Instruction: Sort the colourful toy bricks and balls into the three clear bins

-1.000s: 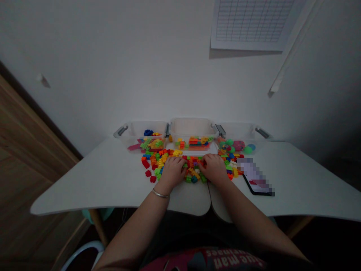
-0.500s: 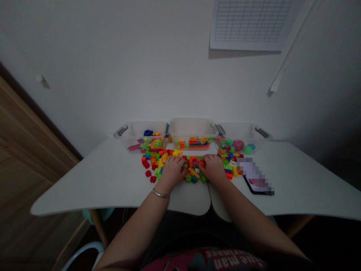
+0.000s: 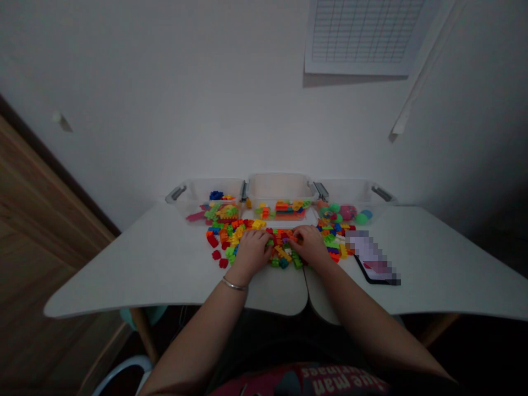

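Many colourful toy building bricks (image 3: 283,253) lie in a loose heap on the white table. My left hand (image 3: 252,252), a silver bangle on its wrist, rests at the heap's left middle with fingers curled over a green building brick (image 3: 270,242). Facing it from the other side, my right hand (image 3: 311,246) is bent inward, its thumb and fingers closed around an orange building brick (image 3: 300,238). Red, orange and yellow bricks show between the two hands. The palms hide part of the heap.
Behind the heap stand three clear plastic boxes: a left box (image 3: 193,192) and middle box (image 3: 282,187) with bricks, and a right box (image 3: 350,190) with coloured balls. A phone (image 3: 373,261) lies at the right. Two tabletops (image 3: 136,264) meet at a seam near the middle.
Both hands stay at nearly the same spots over the bricks. My right fingers have shifted slightly around the orange brick. The camera view has moved a little.
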A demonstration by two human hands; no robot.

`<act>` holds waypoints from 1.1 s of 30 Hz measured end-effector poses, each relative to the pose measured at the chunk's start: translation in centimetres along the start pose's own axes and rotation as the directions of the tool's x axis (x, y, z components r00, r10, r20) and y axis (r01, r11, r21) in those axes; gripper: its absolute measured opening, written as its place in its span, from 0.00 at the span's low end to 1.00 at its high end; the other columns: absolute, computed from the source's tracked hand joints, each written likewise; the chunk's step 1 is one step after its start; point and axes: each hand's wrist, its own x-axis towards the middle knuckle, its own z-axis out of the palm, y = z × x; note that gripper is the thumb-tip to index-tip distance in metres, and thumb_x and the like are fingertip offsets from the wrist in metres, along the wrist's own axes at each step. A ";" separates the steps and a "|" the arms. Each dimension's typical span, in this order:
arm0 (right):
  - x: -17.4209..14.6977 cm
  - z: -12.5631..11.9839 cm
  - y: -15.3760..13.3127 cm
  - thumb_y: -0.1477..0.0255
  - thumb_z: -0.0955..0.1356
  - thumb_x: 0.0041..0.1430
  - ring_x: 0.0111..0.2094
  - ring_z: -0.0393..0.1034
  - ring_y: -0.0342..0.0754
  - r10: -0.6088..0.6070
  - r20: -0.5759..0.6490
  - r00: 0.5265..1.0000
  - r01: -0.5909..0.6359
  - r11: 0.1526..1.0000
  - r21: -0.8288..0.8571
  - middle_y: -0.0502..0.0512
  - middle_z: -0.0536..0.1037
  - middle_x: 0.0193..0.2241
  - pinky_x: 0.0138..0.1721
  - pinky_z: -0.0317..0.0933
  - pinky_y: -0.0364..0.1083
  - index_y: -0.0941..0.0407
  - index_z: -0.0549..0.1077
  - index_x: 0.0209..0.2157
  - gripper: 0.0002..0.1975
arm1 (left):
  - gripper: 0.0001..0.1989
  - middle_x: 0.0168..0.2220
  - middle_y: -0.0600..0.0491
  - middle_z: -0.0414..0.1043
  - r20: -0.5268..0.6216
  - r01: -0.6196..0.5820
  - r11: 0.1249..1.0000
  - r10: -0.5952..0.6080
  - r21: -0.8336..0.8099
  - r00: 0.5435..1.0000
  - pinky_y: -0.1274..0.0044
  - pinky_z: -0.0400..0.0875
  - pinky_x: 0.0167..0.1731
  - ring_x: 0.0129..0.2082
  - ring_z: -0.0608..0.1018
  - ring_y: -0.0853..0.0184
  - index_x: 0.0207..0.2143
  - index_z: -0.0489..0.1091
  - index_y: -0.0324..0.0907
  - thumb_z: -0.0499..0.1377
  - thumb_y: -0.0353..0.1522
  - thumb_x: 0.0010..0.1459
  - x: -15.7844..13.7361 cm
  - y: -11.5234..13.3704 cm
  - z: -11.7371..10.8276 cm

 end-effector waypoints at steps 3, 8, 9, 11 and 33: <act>0.0 0.3 0.4 0.66 0.67 0.57 0.35 0.69 0.50 0.037 -0.015 0.999 -0.037 0.998 0.053 0.55 0.78 0.30 0.44 0.59 0.50 0.55 0.70 0.28 0.08 | 0.12 0.44 0.49 0.74 0.012 -0.001 1.000 0.000 0.015 1.000 0.64 0.65 0.49 0.45 0.72 0.58 0.43 0.71 0.43 0.59 0.31 0.56 0.0 -0.1 0.1; 0.2 0.4 0.7 0.68 0.67 0.57 0.44 0.71 0.52 0.015 -0.070 0.997 -0.004 0.988 0.157 0.60 0.79 0.40 0.51 0.59 0.53 0.55 0.70 0.25 0.08 | 0.12 0.43 0.48 0.75 0.013 0.005 1.000 -0.005 0.011 1.000 0.64 0.65 0.50 0.45 0.72 0.58 0.43 0.71 0.43 0.59 0.30 0.56 0.0 0.0 0.0; 0.3 0.4 0.6 0.69 0.68 0.56 0.46 0.70 0.53 0.000 -0.087 0.996 0.015 0.985 0.170 0.61 0.78 0.42 0.51 0.59 0.54 0.55 0.70 0.25 0.07 | 0.12 0.43 0.48 0.75 0.013 0.003 1.000 -0.003 0.008 1.000 0.64 0.65 0.50 0.45 0.73 0.58 0.43 0.71 0.43 0.59 0.30 0.56 0.0 0.0 -0.1; 0.3 0.2 0.4 0.70 0.68 0.56 0.47 0.70 0.53 -0.040 -0.100 0.994 0.059 0.980 0.189 0.60 0.78 0.43 0.52 0.60 0.54 0.55 0.71 0.26 0.06 | 0.11 0.44 0.48 0.75 0.008 0.000 1.000 0.000 -0.003 1.000 0.64 0.65 0.50 0.45 0.73 0.59 0.43 0.71 0.43 0.58 0.29 0.56 0.0 0.1 -0.1; 0.3 -0.2 -2.7 0.73 0.67 0.56 0.47 0.72 0.50 -0.170 0.005 0.985 0.147 0.866 0.477 0.57 0.78 0.42 0.50 0.64 0.53 0.53 0.71 0.29 0.03 | 0.17 0.48 0.48 0.73 -0.058 -0.063 0.966 0.050 -0.253 0.997 0.65 0.69 0.52 0.50 0.73 0.60 0.51 0.67 0.44 0.59 0.32 0.58 0.3 0.3 -0.2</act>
